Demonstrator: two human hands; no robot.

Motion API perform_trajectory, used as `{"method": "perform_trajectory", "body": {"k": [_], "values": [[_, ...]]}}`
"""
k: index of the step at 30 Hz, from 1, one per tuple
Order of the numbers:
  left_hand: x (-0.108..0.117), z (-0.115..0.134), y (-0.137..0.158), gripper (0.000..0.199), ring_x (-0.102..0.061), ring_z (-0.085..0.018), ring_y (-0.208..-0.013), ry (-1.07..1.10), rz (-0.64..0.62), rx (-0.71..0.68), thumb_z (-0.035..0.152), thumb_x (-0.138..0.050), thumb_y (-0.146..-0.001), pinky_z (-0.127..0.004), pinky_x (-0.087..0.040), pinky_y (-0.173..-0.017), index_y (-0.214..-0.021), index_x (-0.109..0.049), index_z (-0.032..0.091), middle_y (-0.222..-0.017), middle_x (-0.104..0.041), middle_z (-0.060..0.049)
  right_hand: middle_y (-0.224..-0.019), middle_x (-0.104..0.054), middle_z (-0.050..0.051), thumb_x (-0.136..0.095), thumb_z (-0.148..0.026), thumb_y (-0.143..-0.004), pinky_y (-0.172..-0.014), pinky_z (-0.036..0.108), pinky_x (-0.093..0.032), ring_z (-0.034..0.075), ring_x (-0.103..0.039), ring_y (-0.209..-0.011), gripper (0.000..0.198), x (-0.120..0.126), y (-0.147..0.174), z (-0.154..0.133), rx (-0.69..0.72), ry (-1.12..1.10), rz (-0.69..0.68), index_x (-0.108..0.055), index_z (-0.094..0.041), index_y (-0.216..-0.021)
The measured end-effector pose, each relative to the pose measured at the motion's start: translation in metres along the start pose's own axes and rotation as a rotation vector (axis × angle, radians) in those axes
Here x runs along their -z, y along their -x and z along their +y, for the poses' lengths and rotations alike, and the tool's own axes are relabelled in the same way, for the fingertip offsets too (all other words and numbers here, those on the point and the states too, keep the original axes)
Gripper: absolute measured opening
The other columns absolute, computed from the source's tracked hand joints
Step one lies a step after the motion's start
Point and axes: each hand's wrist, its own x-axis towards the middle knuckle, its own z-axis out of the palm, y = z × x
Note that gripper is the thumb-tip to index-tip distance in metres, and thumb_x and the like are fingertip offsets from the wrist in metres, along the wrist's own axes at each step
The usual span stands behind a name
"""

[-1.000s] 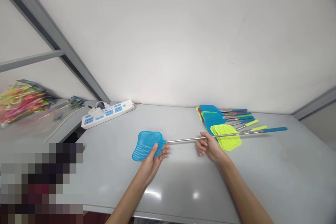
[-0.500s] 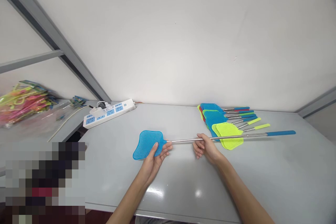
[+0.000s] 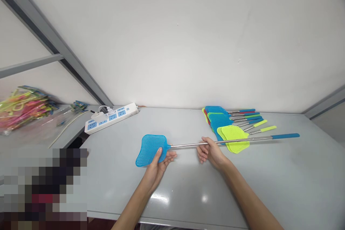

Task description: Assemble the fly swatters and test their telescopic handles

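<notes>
A blue fly swatter [image 3: 151,149] with a long extended metal rod and a blue grip lies across both my hands above the table. My left hand [image 3: 159,161] holds its mesh head, thumb on top and fingers beneath. Around the middle of the rod, my right hand [image 3: 211,151] is closed with its fingers curled under. The far end of the rod passes over a pile of shorter fly swatters [image 3: 234,138], whose heads are yellow-green, blue and red.
A white power strip [image 3: 111,118] with plugs in it stands at the back left of the grey table [image 3: 188,194]. Bagged colourful items [image 3: 27,109] lie on a surface further left. A wall [image 3: 172,43] rises behind. The lower left is pixelated.
The swatter has shifted very slightly, its grip end a little to the left. Both hands keep nearly the same hold, and the pile is unchanged.
</notes>
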Motion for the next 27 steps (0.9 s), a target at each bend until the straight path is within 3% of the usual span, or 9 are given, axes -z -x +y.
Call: {"method": "perform_trajectory", "body": {"k": [20,27], "values": [[-0.0046,0.0002,0.0030,0.027,-0.054,-0.013,-0.062,-0.092,-0.039,-0.062,0.030,-0.041,-0.080,-0.029,-0.040,-0.068,-0.092,-0.056,0.012,-0.063,-0.061,-0.005,-0.037,-0.032,-0.004,-0.028,-0.041,-0.077,-0.042,0.028,-0.035,0.011,-0.036,-0.033,0.041,-0.0002,-0.0034,0.0068,-0.001,0.019,-0.028,-0.033,-0.018,-0.044],[-0.0027,-0.0006,0.0038,0.028,-0.051,-0.012,-0.057,-0.113,-0.053,-0.061,0.031,-0.040,-0.080,-0.026,-0.039,-0.063,-0.095,-0.055,0.012,-0.062,-0.060,-0.004,-0.040,-0.031,-0.004,-0.029,-0.046,-0.076,-0.033,0.023,-0.031,0.010,-0.034,-0.035,0.040,-0.0018,-0.0020,0.0086,-0.068,-0.023,-0.075,-0.033,-0.019,-0.047]]}}
